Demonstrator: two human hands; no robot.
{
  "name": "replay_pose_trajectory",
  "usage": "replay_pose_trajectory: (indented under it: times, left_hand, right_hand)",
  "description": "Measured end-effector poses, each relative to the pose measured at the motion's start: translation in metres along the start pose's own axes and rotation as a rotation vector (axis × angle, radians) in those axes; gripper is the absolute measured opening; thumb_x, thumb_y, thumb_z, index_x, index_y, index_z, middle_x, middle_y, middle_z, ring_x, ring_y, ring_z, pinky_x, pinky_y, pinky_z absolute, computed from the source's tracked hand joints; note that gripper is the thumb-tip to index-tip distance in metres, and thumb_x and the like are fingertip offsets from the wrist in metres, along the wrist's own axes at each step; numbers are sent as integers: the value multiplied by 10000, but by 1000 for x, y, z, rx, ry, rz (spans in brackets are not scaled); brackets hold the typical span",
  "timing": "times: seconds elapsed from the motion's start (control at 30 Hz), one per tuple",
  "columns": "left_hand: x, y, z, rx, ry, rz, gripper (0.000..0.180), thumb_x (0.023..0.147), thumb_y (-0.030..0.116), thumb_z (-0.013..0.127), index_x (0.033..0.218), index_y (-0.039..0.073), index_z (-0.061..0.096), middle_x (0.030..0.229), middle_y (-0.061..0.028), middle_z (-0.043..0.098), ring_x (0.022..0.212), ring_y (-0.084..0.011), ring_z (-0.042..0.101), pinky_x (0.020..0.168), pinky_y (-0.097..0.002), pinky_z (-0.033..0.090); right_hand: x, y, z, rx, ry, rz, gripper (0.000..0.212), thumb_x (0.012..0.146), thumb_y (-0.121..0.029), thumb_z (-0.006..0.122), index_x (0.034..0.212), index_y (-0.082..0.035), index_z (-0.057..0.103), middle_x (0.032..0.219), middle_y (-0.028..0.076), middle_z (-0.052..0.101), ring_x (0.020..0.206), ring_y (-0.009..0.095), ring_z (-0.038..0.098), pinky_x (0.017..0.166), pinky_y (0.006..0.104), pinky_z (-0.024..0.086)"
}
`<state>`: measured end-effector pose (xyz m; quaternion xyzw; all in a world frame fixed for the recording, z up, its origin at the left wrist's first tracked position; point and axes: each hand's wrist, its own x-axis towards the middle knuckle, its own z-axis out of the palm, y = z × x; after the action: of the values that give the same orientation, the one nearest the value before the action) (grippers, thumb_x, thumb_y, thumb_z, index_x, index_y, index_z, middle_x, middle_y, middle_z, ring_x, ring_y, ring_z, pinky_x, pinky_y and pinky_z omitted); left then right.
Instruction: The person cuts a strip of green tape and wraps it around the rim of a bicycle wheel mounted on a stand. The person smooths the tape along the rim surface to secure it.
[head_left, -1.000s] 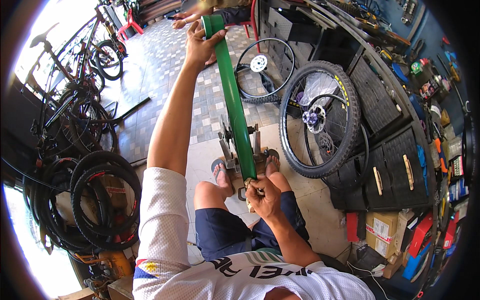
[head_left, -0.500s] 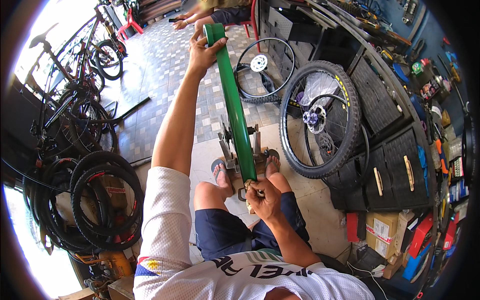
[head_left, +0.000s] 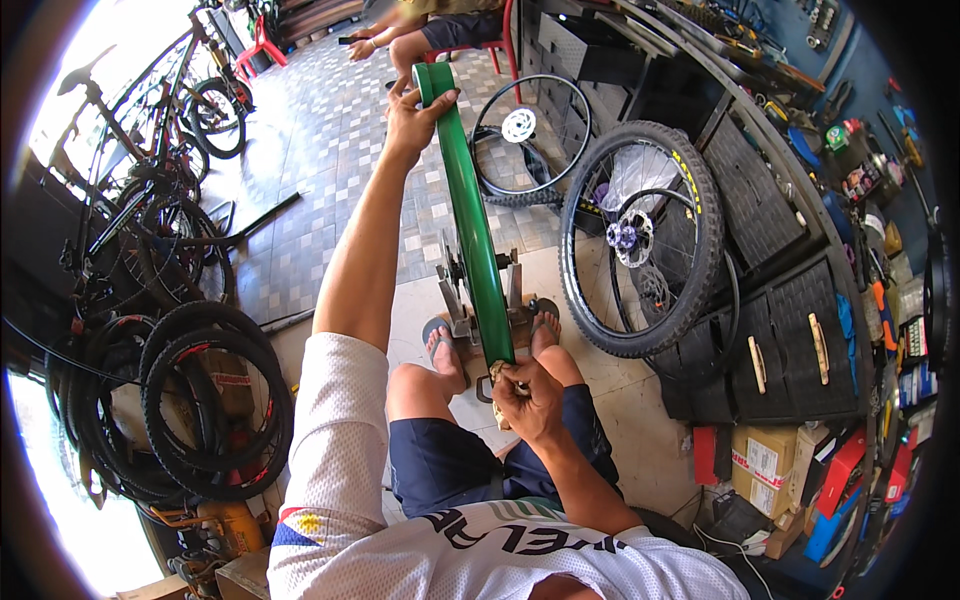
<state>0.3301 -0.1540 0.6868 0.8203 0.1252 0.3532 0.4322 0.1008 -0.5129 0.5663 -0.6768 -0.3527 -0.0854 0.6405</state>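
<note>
A long strip of glossy green tape (head_left: 472,225) runs from a roll at the far end down to the near edge of a wheel mounted upright in a metal stand (head_left: 513,290). My left hand (head_left: 412,125) is stretched far out, closed around the tape roll (head_left: 424,82). My right hand (head_left: 532,398) is closed on a crumpled pale cloth (head_left: 502,412) and presses at the near end of the tape, above my lap. Most of the wheel under the strip is hidden.
A spoked wheel with a knobby tyre (head_left: 690,300) leans against dark cabinets on the right. Behind it stands a bare rim (head_left: 586,130). Black tyres (head_left: 165,350) and bicycles fill the left side. A seated person (head_left: 395,60) holds a phone at the back.
My left hand and the roll have come slightly nearer to me. My right hand stays in place at the near end of the tape.
</note>
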Motion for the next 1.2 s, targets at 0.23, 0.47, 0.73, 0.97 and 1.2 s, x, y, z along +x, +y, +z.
replay_pose_trajectory:
  times: [0.23, 0.47, 0.73, 0.97, 1.2]
  left_hand:
    - [-5, -3, 4, -41, -4, 8, 375, 872, 483, 811, 1086, 175, 829, 1609, -281, 344, 1547, -362, 195, 1199, -501, 303]
    - [-7, -2, 4, -46, -12, 23, 366, 870, 471, 817, 1082, 172, 829, 1599, -281, 361, 1545, -367, 199, 1198, -505, 305]
    - [-7, -4, 3, -30, -1, 31, 380, 862, 483, 822, 1091, 179, 828, 1601, -281, 355, 1540, -371, 206, 1191, -501, 322]
    - [-7, -7, 5, 6, 21, 21, 413, 858, 507, 818, 1096, 170, 825, 1622, -270, 311, 1524, -383, 249, 1182, -496, 343]
    - [-7, -12, 7, 46, 38, -24, 479, 846, 543, 818, 1116, 147, 816, 1617, -257, 303, 1502, -373, 295, 1163, -462, 381]
  right_hand:
    - [-3, 3, 1, -7, 6, 17, 275, 820, 45, 802, 1019, -11, 621, 968, 145, 717, 771, 210, 721, 656, 293, 583]
    - [-2, 1, 0, -21, -1, 11, 280, 818, 45, 805, 1024, -12, 625, 969, 144, 718, 772, 201, 715, 671, 282, 578]
    - [-3, 1, 0, 25, -12, 55, 279, 821, 45, 803, 1028, -5, 623, 984, 154, 719, 791, 208, 718, 685, 286, 579]
    - [-5, 3, -1, 33, -20, 57, 286, 822, 35, 805, 1038, -4, 621, 993, 159, 719, 807, 223, 723, 693, 296, 584]
    - [-3, 0, 0, -19, -6, 42, 289, 818, 26, 811, 1039, -16, 630, 995, 158, 723, 800, 224, 731, 690, 299, 588]
